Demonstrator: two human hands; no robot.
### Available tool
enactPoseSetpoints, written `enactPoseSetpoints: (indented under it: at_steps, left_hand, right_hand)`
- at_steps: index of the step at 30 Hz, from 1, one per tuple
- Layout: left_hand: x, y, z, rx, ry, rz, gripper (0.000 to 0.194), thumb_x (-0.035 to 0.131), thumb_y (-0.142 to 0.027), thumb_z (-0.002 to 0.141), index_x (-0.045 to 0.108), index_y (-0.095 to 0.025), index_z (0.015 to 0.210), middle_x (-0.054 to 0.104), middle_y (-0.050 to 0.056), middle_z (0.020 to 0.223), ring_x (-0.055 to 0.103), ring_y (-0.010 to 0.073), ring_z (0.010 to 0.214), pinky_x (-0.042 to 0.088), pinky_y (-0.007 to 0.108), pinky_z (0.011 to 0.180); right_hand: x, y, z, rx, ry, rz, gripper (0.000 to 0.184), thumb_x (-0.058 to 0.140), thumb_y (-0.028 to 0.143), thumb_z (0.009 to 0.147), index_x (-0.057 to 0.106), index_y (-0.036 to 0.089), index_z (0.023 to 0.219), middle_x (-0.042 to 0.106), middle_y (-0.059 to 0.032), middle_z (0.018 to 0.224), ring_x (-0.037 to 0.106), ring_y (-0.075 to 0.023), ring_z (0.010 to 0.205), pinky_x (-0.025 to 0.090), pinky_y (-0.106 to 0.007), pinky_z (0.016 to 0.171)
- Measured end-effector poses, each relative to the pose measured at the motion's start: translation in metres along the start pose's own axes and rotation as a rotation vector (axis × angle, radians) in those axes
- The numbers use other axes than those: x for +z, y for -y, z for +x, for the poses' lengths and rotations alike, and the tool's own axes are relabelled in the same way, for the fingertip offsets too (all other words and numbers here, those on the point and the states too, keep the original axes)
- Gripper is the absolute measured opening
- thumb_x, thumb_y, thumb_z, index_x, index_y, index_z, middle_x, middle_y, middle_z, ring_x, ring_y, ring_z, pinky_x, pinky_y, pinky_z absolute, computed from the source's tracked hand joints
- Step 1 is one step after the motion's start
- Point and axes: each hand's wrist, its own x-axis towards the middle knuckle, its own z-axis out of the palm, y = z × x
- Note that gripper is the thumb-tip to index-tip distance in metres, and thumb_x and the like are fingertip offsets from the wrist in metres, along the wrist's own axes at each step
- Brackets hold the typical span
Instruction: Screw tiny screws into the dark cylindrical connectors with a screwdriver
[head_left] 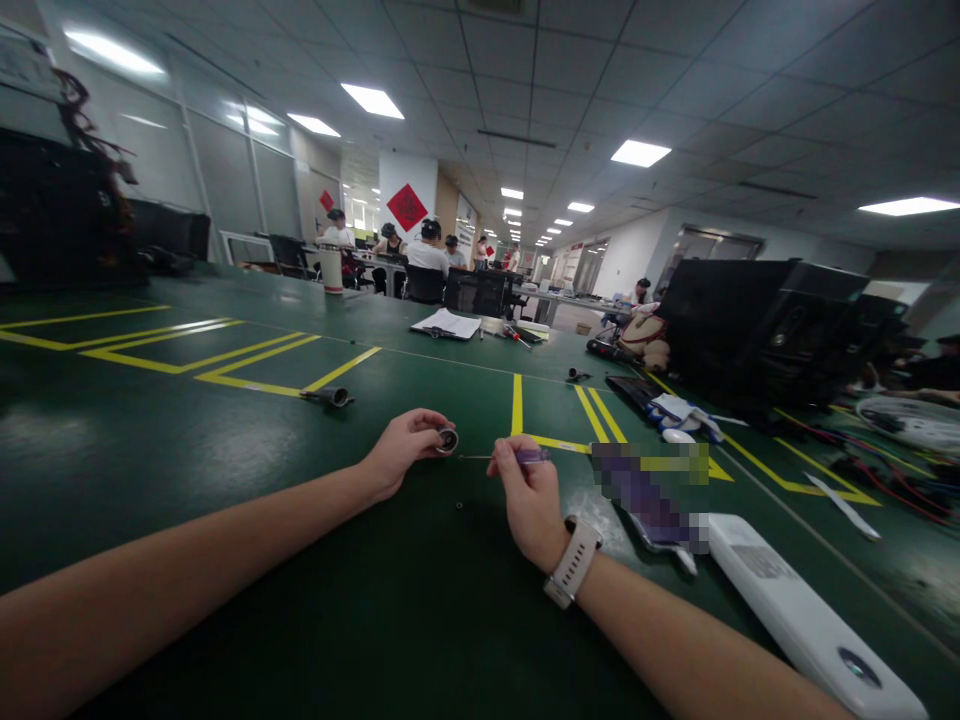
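Note:
My left hand (411, 447) is closed around a small round metal part (448, 440), whose hollow end faces right. In my right hand (525, 495) is a thin screwdriver with a purple handle (533, 456); its slim shaft (474, 458) points left toward the round part, with a gap between them. A tiny ring-like piece (459, 506) lies on the green table (360, 620) just below and between my hands. Farther left rests a dark cylindrical part (328, 397) with an open end, and a similar dark part (577, 375) sits farther back to the right.
A long white device (810, 610) and a partly blurred purple packet (652, 500) lie by my right forearm. Beyond are a clipboard with paper (446, 323), a red screwdriver (517, 336), a white cup (331, 270) and a large black case (757, 320). Several people sit at far tables.

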Motion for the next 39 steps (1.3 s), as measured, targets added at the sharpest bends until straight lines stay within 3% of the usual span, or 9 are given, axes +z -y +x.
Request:
enactPoseSetpoints:
  at_steps: [7,33,39]
  left_hand:
    - [-0.0002,-0.0023,-0.0039,0.021,0.039,0.033,0.022,0.062,-0.010,0.058,0.062,-0.015,0.080,0.067,0.003,0.082,0.063,0.0172,0.078,0.054,0.029,0.070]
    - [0.0036,-0.0034,-0.0074,0.072,0.027,0.117,0.018,0.065,-0.015,0.059,0.070,-0.014,0.077,0.070,0.003,0.070,0.065,0.0182,0.070,0.054,0.031,0.068]
    - [0.0036,-0.0037,-0.0064,0.059,0.027,0.125,0.016,0.064,-0.013,0.059,0.070,-0.015,0.074,0.070,0.002,0.069,0.065,0.0177,0.069,0.054,0.030,0.068]
  right_hand:
    - [0.0022,0.0036,-0.0011,0.004,0.162,-0.074,0.017,0.048,0.029,0.085,0.061,0.019,0.085,0.062,-0.0045,0.082,0.057,-0.0175,0.077,0.044,-0.030,0.070]
    - [0.0072,0.0020,-0.0040,-0.232,0.218,-0.261,0.017,0.048,0.018,0.085,0.062,0.022,0.093,0.064,-0.0067,0.089,0.057,-0.0195,0.082,0.046,-0.035,0.075]
    - [0.0060,0.0041,-0.0040,-0.177,0.212,-0.240,0.016,0.049,0.022,0.085,0.063,0.021,0.091,0.065,-0.0065,0.089,0.058,-0.0199,0.084,0.045,-0.035,0.077]
